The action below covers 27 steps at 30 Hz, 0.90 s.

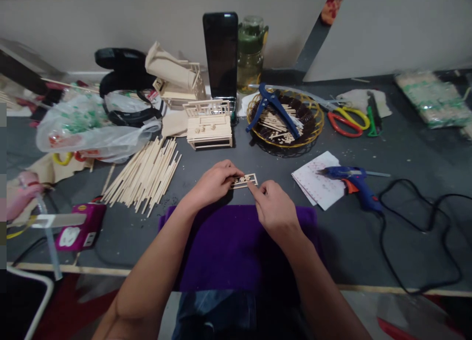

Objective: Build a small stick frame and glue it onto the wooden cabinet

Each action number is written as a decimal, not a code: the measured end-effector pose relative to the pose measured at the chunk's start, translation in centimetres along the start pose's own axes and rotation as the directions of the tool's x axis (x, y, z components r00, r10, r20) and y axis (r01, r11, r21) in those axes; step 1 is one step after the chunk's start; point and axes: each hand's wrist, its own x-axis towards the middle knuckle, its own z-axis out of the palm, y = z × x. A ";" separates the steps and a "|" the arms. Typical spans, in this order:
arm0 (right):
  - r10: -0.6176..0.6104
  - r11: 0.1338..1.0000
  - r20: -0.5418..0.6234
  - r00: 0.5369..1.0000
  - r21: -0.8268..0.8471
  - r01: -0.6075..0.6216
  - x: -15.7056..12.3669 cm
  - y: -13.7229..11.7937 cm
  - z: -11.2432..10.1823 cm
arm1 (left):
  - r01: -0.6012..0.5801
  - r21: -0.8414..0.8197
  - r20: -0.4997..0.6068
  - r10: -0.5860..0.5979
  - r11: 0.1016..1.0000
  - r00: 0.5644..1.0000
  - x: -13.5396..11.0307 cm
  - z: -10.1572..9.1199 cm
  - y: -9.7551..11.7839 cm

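My left hand [214,184] pinches a small wooden lattice frame [245,180] made of thin sticks, holding it just above the dark table. From the right, my right hand [273,206] presses its fingertips against the frame's right end. Both hands sit just beyond a purple cloth [228,246] at the table's near edge. A finished miniature wooden bench [209,124] stands a little farther back, and a pile of bamboo sticks [145,175] lies to the left.
A blue glue gun [352,180] rests on white paper [315,185] at right, its black cord [416,232] looping beside it. A wicker basket [285,116] holds cut sticks and a blue cutter. Scissors [348,120], a standing phone [220,55], plastic bags and a pink box [79,227] lie around.
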 end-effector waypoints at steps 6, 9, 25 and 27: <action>0.010 1.000 0.003 1.000 0.011 -0.010 0.0 -0.1 0.0 | -0.015 0.034 0.015 0.014 0.999 1.000 -0.2 -0.2 0.5; 0.016 1.000 0.019 1.000 0.003 -0.016 0.0 -0.1 0.0 | -0.010 0.047 -0.006 0.010 0.999 1.000 -0.2 -0.1 0.7; 0.022 1.000 0.049 0.999 -0.007 -0.021 0.2 -0.3 -0.3 | 0.032 0.295 -0.073 -0.011 0.955 0.997 -0.4 0.7 2.1; 0.033 0.999 0.070 0.997 -0.011 -0.032 0.3 -0.4 -0.5 | 0.023 0.298 -0.063 -0.005 0.954 0.998 -0.4 0.6 2.3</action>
